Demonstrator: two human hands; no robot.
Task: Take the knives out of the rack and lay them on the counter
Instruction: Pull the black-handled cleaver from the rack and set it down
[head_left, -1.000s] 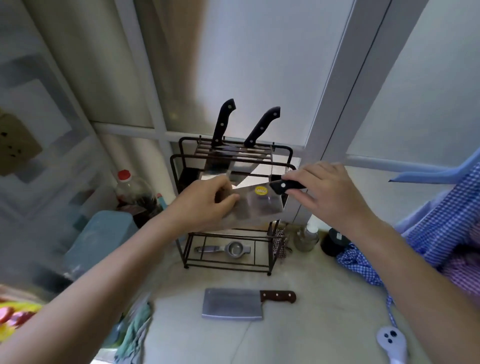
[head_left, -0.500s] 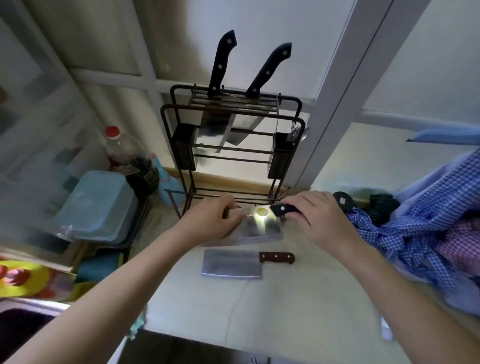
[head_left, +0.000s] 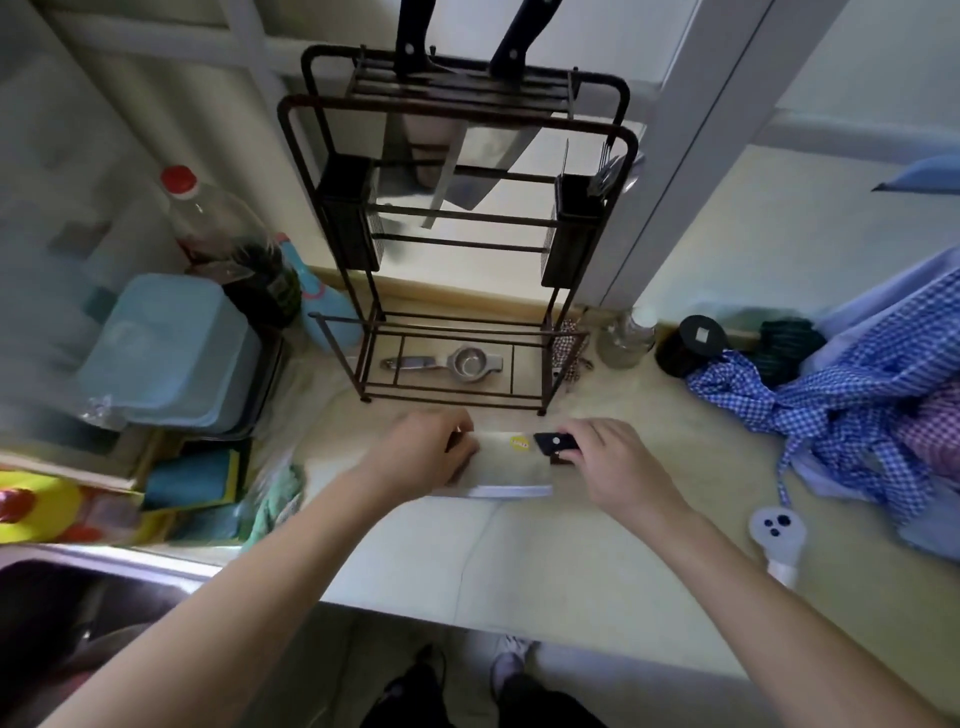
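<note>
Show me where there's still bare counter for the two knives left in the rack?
Free: the pale counter near its front edge, between the hands and the white remote. Crowded: left of the rack with bottle and blue tub; the right corner under checked cloth.

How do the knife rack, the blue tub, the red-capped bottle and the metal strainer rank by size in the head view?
1. Knife rack
2. Blue tub
3. Red-capped bottle, not far off the tub, so this is unsure
4. Metal strainer, clearly smallest

a home kitchen: knife rack (head_left: 457, 218), counter (head_left: 597, 561), sink (head_left: 78, 613).
</note>
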